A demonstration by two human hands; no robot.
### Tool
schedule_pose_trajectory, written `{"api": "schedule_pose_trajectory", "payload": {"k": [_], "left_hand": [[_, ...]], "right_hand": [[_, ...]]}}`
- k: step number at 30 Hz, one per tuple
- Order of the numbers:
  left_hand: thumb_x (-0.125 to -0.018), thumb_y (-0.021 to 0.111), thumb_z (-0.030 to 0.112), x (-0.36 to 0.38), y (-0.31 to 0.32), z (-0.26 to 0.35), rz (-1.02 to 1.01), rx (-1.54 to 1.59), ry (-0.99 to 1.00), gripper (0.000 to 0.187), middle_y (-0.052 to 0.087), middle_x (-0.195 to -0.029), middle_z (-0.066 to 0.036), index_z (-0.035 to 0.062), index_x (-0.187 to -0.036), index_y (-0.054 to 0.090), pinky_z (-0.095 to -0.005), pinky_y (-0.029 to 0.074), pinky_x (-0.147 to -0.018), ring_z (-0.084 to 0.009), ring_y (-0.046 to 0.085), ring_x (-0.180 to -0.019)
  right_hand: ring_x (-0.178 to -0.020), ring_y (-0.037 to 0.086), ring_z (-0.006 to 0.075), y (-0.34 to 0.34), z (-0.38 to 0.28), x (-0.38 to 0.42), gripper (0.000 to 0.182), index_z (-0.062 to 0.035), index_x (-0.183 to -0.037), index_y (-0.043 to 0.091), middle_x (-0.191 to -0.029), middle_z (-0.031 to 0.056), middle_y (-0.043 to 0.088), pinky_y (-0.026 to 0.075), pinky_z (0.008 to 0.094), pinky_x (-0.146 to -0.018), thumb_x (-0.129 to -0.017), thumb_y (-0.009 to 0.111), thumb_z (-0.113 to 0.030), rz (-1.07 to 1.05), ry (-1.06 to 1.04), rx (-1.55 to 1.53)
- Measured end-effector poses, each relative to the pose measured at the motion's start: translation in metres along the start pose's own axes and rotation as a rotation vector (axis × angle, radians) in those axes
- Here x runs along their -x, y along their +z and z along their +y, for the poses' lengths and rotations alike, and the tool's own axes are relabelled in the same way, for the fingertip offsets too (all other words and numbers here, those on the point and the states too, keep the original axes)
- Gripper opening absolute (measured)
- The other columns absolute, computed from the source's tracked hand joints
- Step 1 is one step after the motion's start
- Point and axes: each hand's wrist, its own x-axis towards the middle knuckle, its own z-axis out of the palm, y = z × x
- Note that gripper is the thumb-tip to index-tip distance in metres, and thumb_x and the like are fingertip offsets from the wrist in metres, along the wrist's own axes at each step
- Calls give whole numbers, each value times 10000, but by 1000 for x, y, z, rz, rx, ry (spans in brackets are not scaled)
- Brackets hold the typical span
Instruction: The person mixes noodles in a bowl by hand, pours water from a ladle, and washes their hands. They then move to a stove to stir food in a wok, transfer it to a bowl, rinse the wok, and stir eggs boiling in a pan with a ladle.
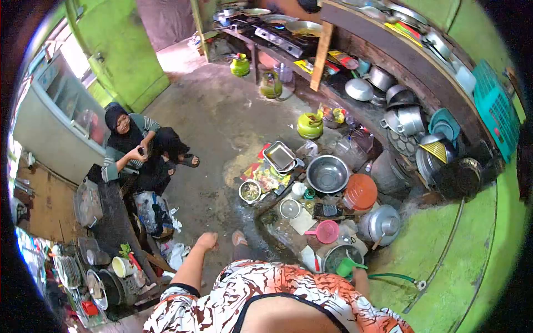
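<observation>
My right hand (361, 274), at the lower right, grips the handle of a green plastic dipper (346, 266). The dipper is over a round container (333, 255) by the wall, partly covering its opening. A green hose (393, 276) runs from the wall tap (421, 284) towards that hand. My left hand (209, 241) hangs over the floor with its fingers curled and nothing visible in them. Close to the container lie a pink dipper (327, 231) and a lidded metal pot (384, 224).
A large metal basin (328, 173) and an orange lid or basin (361, 192) stand ahead, near a bowl of food (250, 191). Green gas cylinders (310, 126) stand by the stove bench. On the left, a person (133, 141) sits low beside a fridge (66, 111).
</observation>
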Motion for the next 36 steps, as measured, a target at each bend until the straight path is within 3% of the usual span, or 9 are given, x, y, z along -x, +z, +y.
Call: {"api": "schedule_pose_trajectory", "payload": {"k": [5,10,15,19,20,23,29,31,36], "left_hand": [[-871,379,267,76,1,-33,-199,184,-172,311,641,-766,-168,56,-862,608,-428,476,-728,-321,625,-783],[-726,597,268,113,104,-137,82,-22,-203,224,649,-810,-145,107,-871,651,-389,490,-675,-311,623,-760],[-653,626,232,168,118,-150,-275,154,-461,205,653,-849,-144,82,-780,683,-379,508,-684,-275,638,-798],[-751,576,275,173,140,-156,-176,479,-809,228,665,-868,-121,93,-811,699,-386,518,-694,-299,637,-802],[-772,576,309,184,101,-146,-479,31,-286,288,644,-1019,-116,110,-947,688,-426,488,-788,-302,598,-959],[-783,582,385,202,143,-148,-309,916,-351,439,513,-1264,-93,137,-1145,604,-433,407,-921,-257,458,-1180],[-745,608,406,229,-5,-60,-335,894,-1184,522,443,-1305,-134,139,-1190,556,-450,357,-980,-311,421,-1191],[-753,581,486,211,12,-85,-213,1115,-1500,575,368,-1378,-121,169,-1231,530,-440,350,-988,-296,343,-1263],[-719,633,285,241,-64,-198,1119,785,-1804,351,579,-892,-240,-32,-865,602,-437,467,-750,-386,560,-868]], "right_hand": [[-957,599,327,-55,-112,3,561,-43,-1070,612,-1092,205,588,465,427,-832,-741,598,-497,-91,-328,528],[-958,599,323,-83,-266,30,561,-43,-1070,612,-1094,203,588,465,425,-833,-740,600,-497,-60,-363,239],[-960,598,320,-74,-428,48,562,-44,-1069,612,-1096,200,588,465,423,-833,-738,601,-497,-165,-543,285],[-961,598,317,-62,-562,71,563,-44,-1069,613,-1098,199,587,465,422,-833,-737,603,-497,-245,-680,425],[-961,598,316,-57,-595,75,563,-44,-1069,613,-1099,198,587,465,422,-834,-737,603,-497,-257,-713,462],[-962,598,314,-46,-693,92,563,-44,-1069,613,-1100,197,587,465,420,-834,-736,604,-498,-297,-791,543],[-964,598,310,-21,-886,140,564,-44,-1069,613,-1103,194,587,465,418,-834,-734,607,-498,-331,-966,734],[-964,598,309,-14,-946,169,564,-44,-1068,613,-1104,194,587,465,418,-835,-734,607,-498,-337,-1035,786],[-966,597,305,0,-1079,243,565,-44,-1068,614,-1106,192,586,465,416,-835,-732,609,-498,-349,-1179,816]]}}
